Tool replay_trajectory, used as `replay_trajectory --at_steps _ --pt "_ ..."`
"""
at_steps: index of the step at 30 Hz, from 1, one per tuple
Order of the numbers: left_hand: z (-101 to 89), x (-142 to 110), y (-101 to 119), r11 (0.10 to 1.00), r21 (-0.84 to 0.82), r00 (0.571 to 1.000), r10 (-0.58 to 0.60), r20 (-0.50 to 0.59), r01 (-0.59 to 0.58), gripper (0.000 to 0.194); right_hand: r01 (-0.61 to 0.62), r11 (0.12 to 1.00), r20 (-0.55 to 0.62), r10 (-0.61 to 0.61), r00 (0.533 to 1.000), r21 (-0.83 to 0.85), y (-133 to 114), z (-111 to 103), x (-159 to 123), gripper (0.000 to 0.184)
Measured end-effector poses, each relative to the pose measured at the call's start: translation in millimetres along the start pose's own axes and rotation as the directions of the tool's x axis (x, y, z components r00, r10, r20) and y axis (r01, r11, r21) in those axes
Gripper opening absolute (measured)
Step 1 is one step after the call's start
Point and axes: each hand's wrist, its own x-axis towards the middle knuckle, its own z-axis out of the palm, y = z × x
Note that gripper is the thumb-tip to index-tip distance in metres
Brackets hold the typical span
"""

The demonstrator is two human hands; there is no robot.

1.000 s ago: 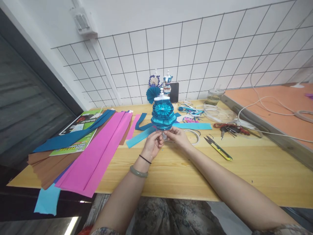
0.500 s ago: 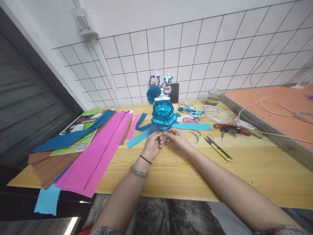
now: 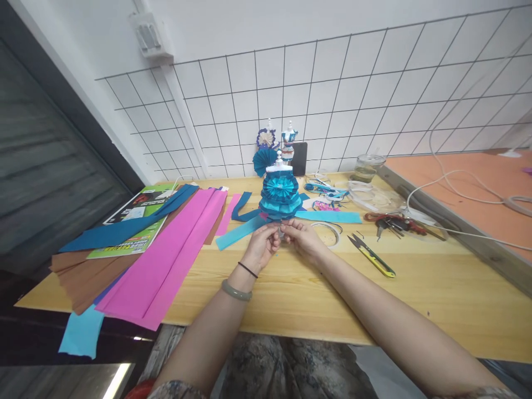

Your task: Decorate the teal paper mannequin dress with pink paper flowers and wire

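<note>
A small white dress form [image 3: 279, 168] stands upright in front of me, dressed in teal and turquoise crepe paper ruffles [image 3: 280, 205] with a pleated turquoise rosette [image 3: 280, 187] on the front. Just below the lowest ruffle, my left hand [image 3: 263, 246] is closed, thumb against curled fingers. My right hand [image 3: 304, 238] meets it from the other side, its fingertips pinched together. Between the two sets of fingertips, at the form's foot, whatever they hold is too small to make out. A light blue paper strip [image 3: 239, 233] lies by my left hand, and a tape roll [image 3: 334, 237] by my right.
Pink [image 3: 166, 249] and brown crepe paper [image 3: 87, 277] cover the left side, beside a magazine [image 3: 141, 219]. Yellow thread snips [image 3: 372, 255] lie at right, near cables and tools [image 3: 393, 224]. Two smaller decorated forms [image 3: 288, 145] and a phone [image 3: 300, 158] stand behind.
The whole view has shifted slightly. Both hands stay at the foot of the dress form, with hardly any visible movement of the fingers.
</note>
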Motion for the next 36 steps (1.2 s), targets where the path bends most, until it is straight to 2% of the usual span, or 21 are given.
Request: replay_trajectory --at_steps 5,11,19,25,36 --pt "-0.5 -0.3 0.0 1.0 0.012 1.0 0.008 0.006 -0.008 0.022 -0.176 0.959 0.069 0.164 0.984 0.221 -3.6 0.1 -2.9 0.02" --pt "-0.6 -0.2 -0.2 1.0 0.007 1.0 0.005 0.026 -0.005 0.022 -0.234 0.929 0.106 0.212 0.971 0.288 -2.6 -3.7 -2.1 0.018" --pt "0.0 0.0 0.7 0.999 -0.019 0.999 -0.03 -0.014 0.03 0.022 -0.146 0.932 0.044 0.139 0.989 0.331 -6.5 -3.3 -1.1 0.019" --pt "-4.1 2.1 -2.2 0.999 -0.018 0.999 -0.047 -0.016 0.047 0.024 -0.095 0.89 0.136 0.037 0.99 0.446 -8.4 -2.9 -0.9 0.023" --pt "0.5 0.8 0.8 0.998 0.029 0.998 -0.059 -0.024 0.06 0.022 -0.108 0.904 0.128 0.06 0.99 0.415 -7.3 -2.2 -1.3 0.02"
